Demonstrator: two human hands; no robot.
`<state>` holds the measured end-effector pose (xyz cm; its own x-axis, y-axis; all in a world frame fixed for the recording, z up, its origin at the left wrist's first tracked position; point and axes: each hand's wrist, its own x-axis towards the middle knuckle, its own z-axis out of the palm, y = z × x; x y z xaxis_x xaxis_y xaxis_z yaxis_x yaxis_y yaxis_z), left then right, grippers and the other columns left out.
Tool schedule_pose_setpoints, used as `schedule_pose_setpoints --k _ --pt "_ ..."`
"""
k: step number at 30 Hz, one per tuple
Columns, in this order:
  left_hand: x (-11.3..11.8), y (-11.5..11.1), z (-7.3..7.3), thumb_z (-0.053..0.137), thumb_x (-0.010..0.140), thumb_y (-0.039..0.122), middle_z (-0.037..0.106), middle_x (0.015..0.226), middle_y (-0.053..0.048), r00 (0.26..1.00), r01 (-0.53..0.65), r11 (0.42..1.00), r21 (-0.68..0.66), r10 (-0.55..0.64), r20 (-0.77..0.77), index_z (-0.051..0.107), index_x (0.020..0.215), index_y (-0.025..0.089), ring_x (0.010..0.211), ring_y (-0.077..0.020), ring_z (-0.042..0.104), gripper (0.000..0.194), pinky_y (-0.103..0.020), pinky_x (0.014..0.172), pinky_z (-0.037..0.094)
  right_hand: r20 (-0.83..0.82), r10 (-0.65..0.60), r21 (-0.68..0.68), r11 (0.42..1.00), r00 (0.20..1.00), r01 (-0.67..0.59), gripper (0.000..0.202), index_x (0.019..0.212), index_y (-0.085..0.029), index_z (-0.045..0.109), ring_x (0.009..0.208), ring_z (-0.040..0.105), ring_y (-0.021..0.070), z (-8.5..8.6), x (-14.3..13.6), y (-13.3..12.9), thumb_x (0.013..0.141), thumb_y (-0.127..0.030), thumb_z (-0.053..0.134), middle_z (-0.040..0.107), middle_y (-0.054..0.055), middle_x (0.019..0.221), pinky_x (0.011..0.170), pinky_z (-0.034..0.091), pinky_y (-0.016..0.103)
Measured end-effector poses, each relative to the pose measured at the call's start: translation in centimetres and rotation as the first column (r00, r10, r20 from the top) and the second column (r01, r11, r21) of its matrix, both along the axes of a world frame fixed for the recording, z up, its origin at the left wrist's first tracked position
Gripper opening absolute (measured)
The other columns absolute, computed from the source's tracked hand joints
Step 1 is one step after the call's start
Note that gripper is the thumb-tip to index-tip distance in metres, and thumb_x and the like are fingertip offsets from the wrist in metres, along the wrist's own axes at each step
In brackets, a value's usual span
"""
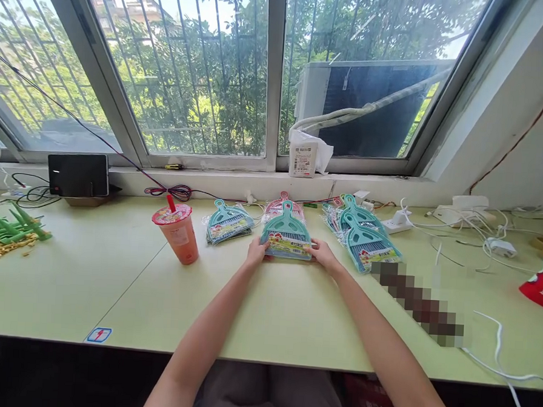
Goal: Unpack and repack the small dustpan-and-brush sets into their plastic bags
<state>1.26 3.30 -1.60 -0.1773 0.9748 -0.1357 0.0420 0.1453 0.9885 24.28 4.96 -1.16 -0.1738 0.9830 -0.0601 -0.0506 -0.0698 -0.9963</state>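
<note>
A teal mini dustpan-and-brush set (288, 232) in clear packaging is in the middle, its handle pointing toward the window. My left hand (256, 251) grips its left lower corner, and my right hand (322, 255) grips the right one. Behind it, partly covered, shows a pink dustpan set (284, 202). To the left lies a small pile of packaged teal dustpan sets (229, 221). On the right, more teal dustpan sets (367, 239) overlap in a heap. The undersides of my fingers are hidden beneath the held set.
A lidded cup of orange-red drink (178, 238) with a straw stands left of my left forearm. Farther left are a black tablet (79, 175) and green plastic pieces (13, 226). White cables and a power strip (398, 221) lie on the right, near a red item (541, 286).
</note>
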Motion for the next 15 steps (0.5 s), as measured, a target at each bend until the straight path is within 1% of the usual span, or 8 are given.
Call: schedule_pose_setpoints --k 2,4,6,8,10,12,13,15 --pt "-0.3 -0.4 0.3 0.063 0.079 0.042 0.067 0.088 -0.009 0.995 0.022 0.998 0.053 -0.016 -0.103 0.059 0.103 0.018 0.071 -0.0237 0.065 0.033 -0.04 0.065 0.055 -0.003 -0.005 0.028 1.0 1.0 0.005 0.038 0.089 -0.017 0.067 0.058 0.065 0.0166 0.1 0.1 0.1 0.053 -0.018 0.081 0.072 0.002 0.074 0.045 0.057 0.028" --pt "-0.9 -1.0 0.8 0.061 0.081 0.048 0.066 0.105 -0.012 0.952 0.067 0.973 0.222 0.005 -0.307 0.058 0.115 0.02 0.092 -0.0286 0.065 0.044 -0.046 0.084 0.051 -0.015 -0.051 0.052 0.997 0.999 0.052 0.037 0.089 -0.017 0.068 0.059 0.065 0.0164 0.0 0.1 0.1 0.055 -0.02 0.08 0.072 0.003 0.076 0.044 0.057 0.027" --pt "-1.9 -1.5 1.2 0.063 0.079 0.051 0.058 0.125 -0.014 0.843 0.16 0.895 0.416 0.095 -0.529 0.05 0.13 0.023 0.117 -0.0312 0.054 0.06 -0.051 0.104 0.037 -0.017 -0.111 0.068 0.991 0.994 0.112 0.038 0.091 -0.015 0.069 0.061 0.065 0.0168 -0.1 0.2 0.3 0.055 -0.02 0.079 0.073 0.004 0.079 0.042 0.056 0.026" --pt "-3.4 -1.9 1.6 0.065 0.079 0.048 0.045 0.142 -0.015 0.688 0.197 0.843 0.501 0.246 -0.683 0.041 0.139 0.022 0.135 -0.0319 0.036 0.07 -0.054 0.113 0.02 -0.007 -0.17 0.068 0.983 0.985 0.17 0.042 0.094 -0.014 0.069 0.063 0.066 0.0173 -0.3 0.6 0.5 0.054 -0.02 0.08 0.074 0.006 0.083 0.042 0.055 0.025" --pt "-5.3 -1.9 1.8 0.065 0.081 0.042 0.032 0.151 -0.015 0.505 0.102 0.854 0.51 0.397 -0.766 0.041 0.14 0.022 0.143 -0.0326 0.019 0.067 -0.059 0.114 0.01 0.004 -0.213 0.052 0.976 0.977 0.213 0.044 0.097 -0.014 0.069 0.066 0.067 0.0178 -0.5 1.0 0.7 0.055 -0.02 0.08 0.074 0.007 0.087 0.043 0.055 0.024" --pt "-7.6 -1.6 1.6 0.066 0.08 0.033 0.026 0.154 -0.012 0.36 -0.064 0.864 0.5 0.487 -0.796 0.049 0.134 0.024 0.145 -0.0342 0.011 0.057 -0.063 0.112 0.011 0.006 -0.227 0.048 0.973 0.974 0.226 0.044 0.1 -0.015 0.069 0.068 0.068 0.018 -0.5 1.2 0.7 0.057 -0.021 0.079 0.074 0.008 0.09 0.045 0.055 0.023" --pt "-8.7 -1.4 1.4 0.067 0.079 0.03 0.026 0.154 -0.01 0.327 -0.143 0.855 0.498 0.516 -0.792 0.055 0.128 0.026 0.145 -0.0349 0.011 0.05 -0.064 0.111 0.014 0.003 -0.223 0.053 0.973 0.975 0.222 0.044 0.101 -0.015 0.069 0.068 0.068 0.0179 -0.4 1.3 0.7 0.059 -0.022 0.078 0.074 0.008 0.091 0.045 0.055 0.022" --pt "-10.7 -1.1 0.7 0.068 0.078 0.025 0.033 0.151 -0.009 0.339 -0.336 0.812 0.477 0.577 -0.743 0.066 0.112 0.026 0.142 -0.0356 0.02 0.034 -0.06 0.111 0.022 -0.002 -0.208 0.071 0.976 0.978 0.208 0.045 0.104 -0.014 0.068 0.069 0.068 0.0177 -0.4 1.2 0.7 0.061 -0.024 0.076 0.074 0.008 0.092 0.045 0.054 0.022"
